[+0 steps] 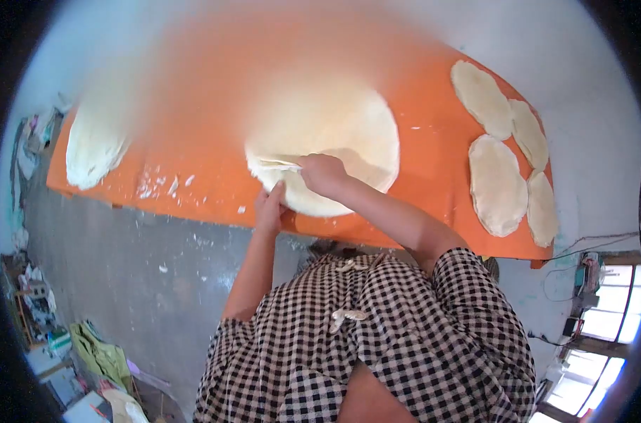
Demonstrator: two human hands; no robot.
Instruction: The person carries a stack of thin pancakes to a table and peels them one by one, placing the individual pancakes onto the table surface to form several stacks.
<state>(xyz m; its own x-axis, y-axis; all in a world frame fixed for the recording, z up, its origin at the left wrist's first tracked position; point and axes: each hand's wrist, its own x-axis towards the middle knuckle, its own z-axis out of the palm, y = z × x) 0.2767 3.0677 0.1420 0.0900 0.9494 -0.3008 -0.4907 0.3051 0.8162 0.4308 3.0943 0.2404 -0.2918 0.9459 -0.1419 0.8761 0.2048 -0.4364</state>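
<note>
In the middle of the orange table lies a large stack of round, pale sheets (334, 134) that look like thin flatbread. Its far side is lost in blur. My right hand (324, 175) is closed on a folded edge of a flatbread sheet (278, 163), which is bent up from the stack near its left front. Just below it, my left hand (269, 208) grips the stack's front rim, thumb on top and fingers curled beneath. White flakes (174, 185) are scattered on the table to the left of my hands.
Smaller pale rounds (498, 185) lie at the table's right end, and another large round (95, 148) at its left end. Cluttered goods (102, 352) fill the lower left of the floor. Windows (616, 303) and hanging cables stand at the right.
</note>
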